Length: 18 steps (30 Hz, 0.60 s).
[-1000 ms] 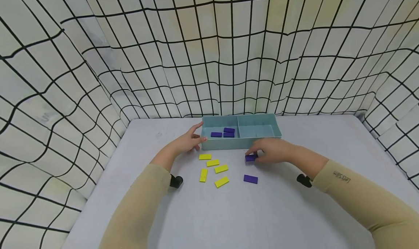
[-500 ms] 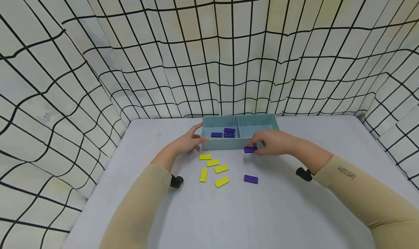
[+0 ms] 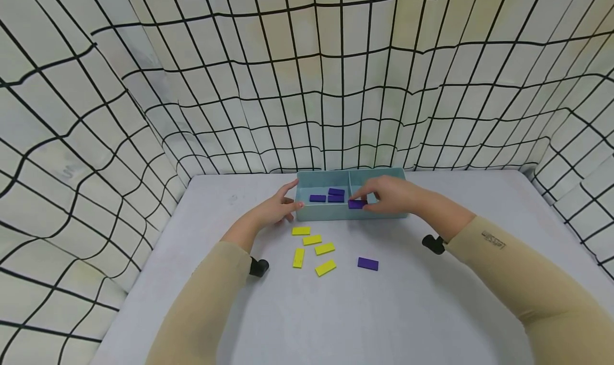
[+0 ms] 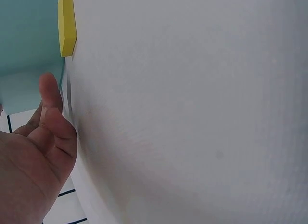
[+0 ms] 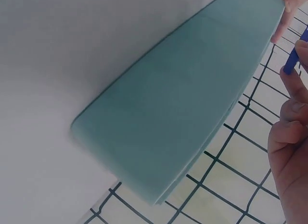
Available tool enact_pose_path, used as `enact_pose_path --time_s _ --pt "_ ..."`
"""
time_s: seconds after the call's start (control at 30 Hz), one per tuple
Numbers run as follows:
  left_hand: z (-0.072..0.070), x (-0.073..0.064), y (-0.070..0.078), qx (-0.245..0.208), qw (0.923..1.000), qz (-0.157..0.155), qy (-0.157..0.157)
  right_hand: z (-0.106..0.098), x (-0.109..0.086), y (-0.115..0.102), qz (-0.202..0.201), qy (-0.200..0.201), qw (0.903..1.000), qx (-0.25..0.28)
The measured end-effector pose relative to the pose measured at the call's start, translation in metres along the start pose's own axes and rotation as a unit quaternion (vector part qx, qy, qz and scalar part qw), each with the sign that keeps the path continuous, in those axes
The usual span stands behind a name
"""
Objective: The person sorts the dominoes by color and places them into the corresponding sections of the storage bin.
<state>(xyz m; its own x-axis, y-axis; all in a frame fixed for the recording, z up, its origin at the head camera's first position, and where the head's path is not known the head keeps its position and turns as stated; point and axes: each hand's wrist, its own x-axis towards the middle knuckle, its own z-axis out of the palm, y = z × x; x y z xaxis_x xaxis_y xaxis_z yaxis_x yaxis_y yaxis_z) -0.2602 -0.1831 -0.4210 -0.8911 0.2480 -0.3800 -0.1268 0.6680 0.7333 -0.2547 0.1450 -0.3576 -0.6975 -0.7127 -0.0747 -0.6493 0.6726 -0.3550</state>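
My right hand (image 3: 393, 194) pinches a purple block (image 3: 356, 204) between thumb and fingers, over the front wall of a teal two-compartment box (image 3: 326, 212). In the right wrist view this block (image 5: 294, 58) is at the right edge, raised above the box rim. My left hand (image 3: 272, 208) touches the box's left end, thumb at the front corner and index finger farther back along the side. Three purple blocks (image 3: 317, 198) lie in the left compartment. The right compartment is partly hidden behind my right hand.
Several yellow blocks (image 3: 325, 248) lie scattered on the white table (image 3: 307, 317) in front of the box. One purple block (image 3: 368, 264) lies to their right. Behind the box rises a white wall covered by black netting (image 3: 341, 88).
My right hand has lifted the purple block off the table, then carried it back and left to the box's front rim. My left hand stays at the box's left end.
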Motion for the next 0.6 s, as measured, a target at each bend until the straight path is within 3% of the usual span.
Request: enact_pose_path --time_s 0.33,0.6 --pt "0.000 0.001 0.000 0.002 1.0000 -0.002 0.002 -0.005 0.032 0.001 0.022 0.009 0.9996 0.014" --pt "-0.002 0.000 0.000 0.001 1.0000 -0.003 -0.001 -0.005 0.062 -0.008 0.030 -0.010 0.9993 -0.019"
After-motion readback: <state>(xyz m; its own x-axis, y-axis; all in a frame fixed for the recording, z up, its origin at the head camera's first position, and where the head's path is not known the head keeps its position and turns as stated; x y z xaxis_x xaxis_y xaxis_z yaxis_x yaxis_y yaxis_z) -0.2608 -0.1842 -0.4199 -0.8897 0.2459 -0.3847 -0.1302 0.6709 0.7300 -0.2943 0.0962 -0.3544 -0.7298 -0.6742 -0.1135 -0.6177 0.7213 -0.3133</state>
